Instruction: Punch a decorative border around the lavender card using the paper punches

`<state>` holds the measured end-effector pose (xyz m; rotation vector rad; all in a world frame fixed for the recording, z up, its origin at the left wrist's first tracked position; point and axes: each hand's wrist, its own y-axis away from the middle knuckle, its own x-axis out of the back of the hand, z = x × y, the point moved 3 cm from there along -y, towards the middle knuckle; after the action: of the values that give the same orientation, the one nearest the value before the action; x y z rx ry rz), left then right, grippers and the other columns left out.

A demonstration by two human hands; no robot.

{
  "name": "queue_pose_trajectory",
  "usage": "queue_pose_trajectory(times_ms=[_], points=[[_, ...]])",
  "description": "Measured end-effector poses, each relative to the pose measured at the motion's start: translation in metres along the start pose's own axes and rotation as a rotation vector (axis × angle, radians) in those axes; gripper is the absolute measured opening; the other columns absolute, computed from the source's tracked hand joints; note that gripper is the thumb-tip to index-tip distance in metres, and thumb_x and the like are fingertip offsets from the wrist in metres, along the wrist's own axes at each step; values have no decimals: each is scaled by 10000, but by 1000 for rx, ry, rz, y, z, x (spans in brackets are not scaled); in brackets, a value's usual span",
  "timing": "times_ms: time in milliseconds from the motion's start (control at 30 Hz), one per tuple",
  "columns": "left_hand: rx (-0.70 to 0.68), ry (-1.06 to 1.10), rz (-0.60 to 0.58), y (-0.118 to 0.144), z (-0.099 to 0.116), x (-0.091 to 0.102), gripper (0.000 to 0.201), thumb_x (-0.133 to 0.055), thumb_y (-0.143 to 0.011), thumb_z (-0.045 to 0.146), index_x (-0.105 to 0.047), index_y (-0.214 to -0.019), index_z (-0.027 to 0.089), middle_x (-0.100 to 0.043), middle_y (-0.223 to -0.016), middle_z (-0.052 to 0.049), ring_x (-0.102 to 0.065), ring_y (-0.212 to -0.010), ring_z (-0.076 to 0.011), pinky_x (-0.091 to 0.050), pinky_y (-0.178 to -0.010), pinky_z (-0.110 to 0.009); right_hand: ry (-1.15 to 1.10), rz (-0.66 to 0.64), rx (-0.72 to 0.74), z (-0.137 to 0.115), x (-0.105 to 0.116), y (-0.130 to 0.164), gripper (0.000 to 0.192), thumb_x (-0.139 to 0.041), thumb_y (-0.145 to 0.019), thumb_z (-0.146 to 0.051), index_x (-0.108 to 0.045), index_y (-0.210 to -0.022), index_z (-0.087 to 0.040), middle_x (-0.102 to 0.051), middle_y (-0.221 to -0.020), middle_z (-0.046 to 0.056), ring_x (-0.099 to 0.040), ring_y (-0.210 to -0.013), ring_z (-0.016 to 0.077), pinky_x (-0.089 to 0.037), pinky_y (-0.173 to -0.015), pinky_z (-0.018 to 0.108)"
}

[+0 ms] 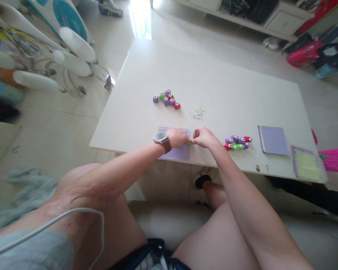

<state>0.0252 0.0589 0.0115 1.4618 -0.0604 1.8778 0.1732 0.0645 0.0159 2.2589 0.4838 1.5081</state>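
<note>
A purple paper sheet (174,153) with a punched border lies at the table's near edge. My left hand (178,137), with a watch on its wrist, rests over the sheet's right side. Its fingers close on a small green paper punch (189,143), mostly hidden beneath them. My right hand (204,137) is just right of the sheet, fingers curled in a pinch, tips touching or very near the left fingertips. Whatever it pinches is hidden. Beyond the hands lies a pile of tiny yellow and purple paper bits (197,112).
Several colored paper punches (166,99) stand at the back left, and another group (237,143) to the right. Farther right are a purple paper stack (274,140), a yellow bordered sheet (307,163) and two small items (258,168). A white cable (73,210) crosses my left arm.
</note>
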Motion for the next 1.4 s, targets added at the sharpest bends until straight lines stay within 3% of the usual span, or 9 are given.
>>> queue_pose_trajectory(times_ms=[333,533,667,867,1033,1167,1400], points=[[6,-104,-58,-2,2,1,433,-415,-1062,445,-645,-1251,130,-718,-1256,-189,-682,-1180,-273,-506,-925,-325,71,-3,-14,-4,-4,-3,230,-832,-743,-352,-673,-807,-200,-743,-821,62,-653,-716,166,-409,-610,252],[-19,-56,-120,-6,-10,3,546,-369,-1047,566,-663,-1180,126,-750,-1139,-160,-707,-1050,-253,-516,-865,-305,55,-92,-48,-5,5,3,249,-827,-792,-372,-702,-891,-181,-736,-749,57,-674,-674,157,-450,-640,240],[-15,-1,-160,-4,-18,5,494,-482,-995,572,-660,-1141,135,-743,-1130,-139,-698,-992,-245,-512,-841,-315,70,-134,-96,4,18,11,322,-827,-806,-409,-711,-984,-167,-733,-716,58,-671,-612,162,-483,-650,259],[-29,-56,-108,3,-18,-1,403,-636,-924,447,-621,-1175,131,-717,-1183,-143,-684,-1044,-258,-502,-877,-327,105,-79,-28,12,28,16,298,-829,-780,-340,-745,-1021,-188,-781,-990,85,-710,-799,183,-503,-732,259],[-75,-87,-51,9,-15,-3,342,-649,-916,371,-631,-1146,119,-713,-1167,-158,-678,-1080,-270,-498,-910,-336,221,-115,37,5,20,19,383,-806,-746,-244,-746,-1123,-225,-765,-1153,74,-709,-957,208,-502,-766,254],[-119,-115,-19,17,-10,-1,307,-612,-940,324,-639,-1166,118,-705,-1166,-143,-674,-1061,-251,-503,-915,-333,294,-67,68,-2,12,21,337,-689,-800,-173,-758,-1119,-256,-763,-1180,66,-707,-1015,230,-503,-793,279],[-82,-235,90,49,26,5,361,-624,-950,380,-662,-1174,99,-629,-1226,-190,-589,-1153,-325,-529,-873,-402,329,8,40,-2,22,22,323,-613,-846,-181,-772,-1118,-254,-764,-1197,88,-709,-1061,259,-516,-848,319]])
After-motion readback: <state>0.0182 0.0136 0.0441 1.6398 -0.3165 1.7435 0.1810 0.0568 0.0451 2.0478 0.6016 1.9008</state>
